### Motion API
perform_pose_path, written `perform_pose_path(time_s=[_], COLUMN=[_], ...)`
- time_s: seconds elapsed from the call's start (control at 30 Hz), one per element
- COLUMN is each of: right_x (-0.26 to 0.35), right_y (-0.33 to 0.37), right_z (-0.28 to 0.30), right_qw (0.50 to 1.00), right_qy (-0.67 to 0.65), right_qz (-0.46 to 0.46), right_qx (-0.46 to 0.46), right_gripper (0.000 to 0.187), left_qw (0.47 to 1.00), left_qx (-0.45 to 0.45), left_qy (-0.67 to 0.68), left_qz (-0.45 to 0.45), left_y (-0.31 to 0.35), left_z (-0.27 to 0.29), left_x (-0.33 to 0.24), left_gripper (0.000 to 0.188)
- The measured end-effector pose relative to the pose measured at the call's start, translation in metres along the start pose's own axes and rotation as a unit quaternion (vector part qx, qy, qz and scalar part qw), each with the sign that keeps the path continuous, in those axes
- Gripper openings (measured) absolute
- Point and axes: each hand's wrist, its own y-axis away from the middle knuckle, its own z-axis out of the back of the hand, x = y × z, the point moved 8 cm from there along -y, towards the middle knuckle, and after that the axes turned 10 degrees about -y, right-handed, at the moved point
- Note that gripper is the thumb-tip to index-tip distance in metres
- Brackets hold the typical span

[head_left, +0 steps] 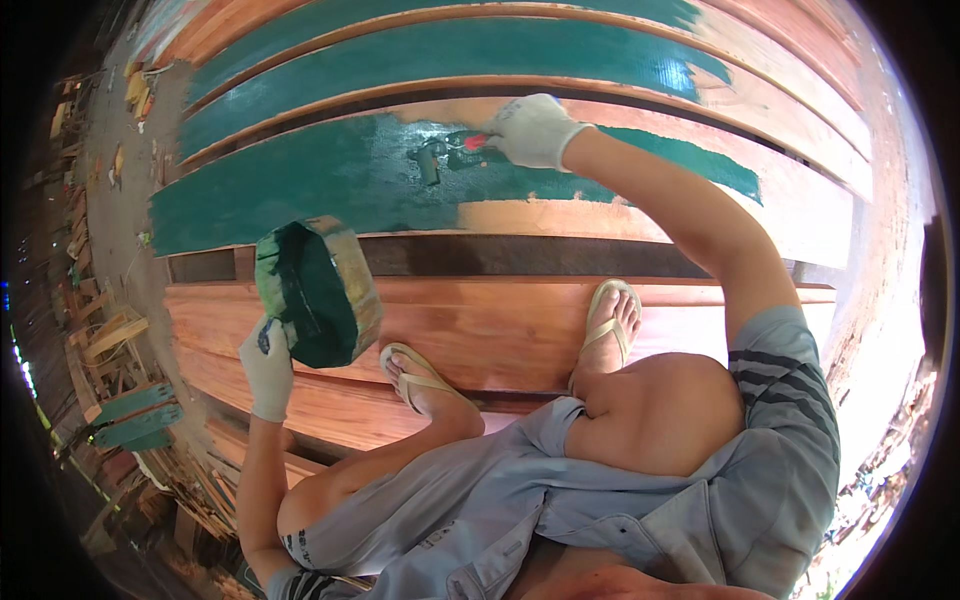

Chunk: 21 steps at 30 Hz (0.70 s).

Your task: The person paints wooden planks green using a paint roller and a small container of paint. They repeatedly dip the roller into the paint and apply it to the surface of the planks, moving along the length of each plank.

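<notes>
My right hand, in a white glove, is closed round the red handle of a small paint roller. The roller's green head rests on a wide wooden plank that is largely coated in wet green paint. Bare wood still shows along that plank's near edge and at its right end. At the left, my gloved left hand grips the rim of a cut-open paint container. Green paint coats the inside of this container, which is tilted with its mouth facing left. A dark smudge marks the left glove.
Farther planks run side by side with gaps between, green with bare right ends. My sandalled feet stand on an unpainted reddish plank. Wood scraps and green-painted pieces lie on the ground at the left.
</notes>
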Motion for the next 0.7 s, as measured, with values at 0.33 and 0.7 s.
perform_pose_path(time_s=[0.33, 0.7], right_x=[-0.175, -0.282], right_y=[0.222, 0.427], right_z=[0.005, 0.004], right_qw=[0.984, 0.938], right_qy=[0.014, -0.053], right_qz=[-0.164, -0.328], right_qx=[-0.074, -0.101], right_gripper=[0.030, 0.025], left_qw=[0.999, 0.998], left_qx=[0.041, 0.012], left_qy=[-0.021, 0.043], left_qz=[-0.001, -0.038], left_y=[-0.017, -0.029], left_z=[-0.003, -0.021], left_x=[0.041, 0.041], left_gripper=[0.027, 0.028])
